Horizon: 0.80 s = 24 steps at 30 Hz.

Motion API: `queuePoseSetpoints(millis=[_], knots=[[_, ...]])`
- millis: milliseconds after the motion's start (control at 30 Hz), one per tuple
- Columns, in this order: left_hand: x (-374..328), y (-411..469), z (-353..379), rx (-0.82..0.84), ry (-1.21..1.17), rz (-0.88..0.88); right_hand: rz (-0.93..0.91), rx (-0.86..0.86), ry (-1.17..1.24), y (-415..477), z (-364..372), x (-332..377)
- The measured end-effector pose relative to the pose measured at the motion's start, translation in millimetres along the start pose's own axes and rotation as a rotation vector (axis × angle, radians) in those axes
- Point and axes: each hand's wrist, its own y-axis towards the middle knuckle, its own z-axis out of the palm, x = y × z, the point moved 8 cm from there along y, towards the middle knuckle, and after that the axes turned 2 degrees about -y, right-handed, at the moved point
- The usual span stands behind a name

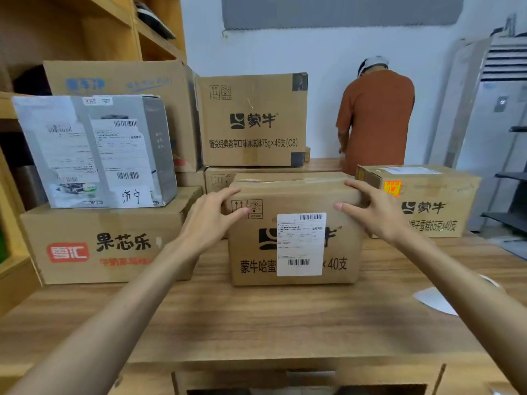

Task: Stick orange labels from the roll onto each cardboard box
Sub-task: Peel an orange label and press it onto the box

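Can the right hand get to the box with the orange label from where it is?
Probably yes. The right hand grips the middle box; the labelled box sits just beyond it, nothing between.

Both hands, left point(212, 215) and right point(373, 212), on the middle cardboard box point(293, 246) (white shipping label point(301, 243) in front).

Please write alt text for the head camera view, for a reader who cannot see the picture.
Two bare hands, left hand and right hand, grip the top corners of a cardboard box with a white shipping label, on a wooden table. To its right, another box carries an orange label; more boxes are stacked behind.
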Motion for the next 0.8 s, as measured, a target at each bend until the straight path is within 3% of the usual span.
queuePoseSetpoints(millis=[200, 467, 567, 667, 733, 800], knots=[[-21, -10, 20, -0.023, 0.003, 0.049, -0.023, -0.085, -0.043, -23, -32, -21], [-35, -12, 27, -0.058, 0.094, 0.049, -0.057, -0.025, -0.084, -16, -23, -31], [-70, -18, 25, -0.199, 0.231, 0.271, -0.09, 0.041, -0.056, -19, -27, -33], [-116, -32, 45, -0.302, 0.203, 0.549, -0.103, -0.007, -0.07, -31, -50, -41], [-146, -42, 74, -0.243, 0.159, 0.678, -0.117, -0.047, -0.161, -42, -66, -51], [-171, -50, 112, -0.081, 0.091, 0.722, -0.116, -0.051, -0.261, -54, -79, -65]])
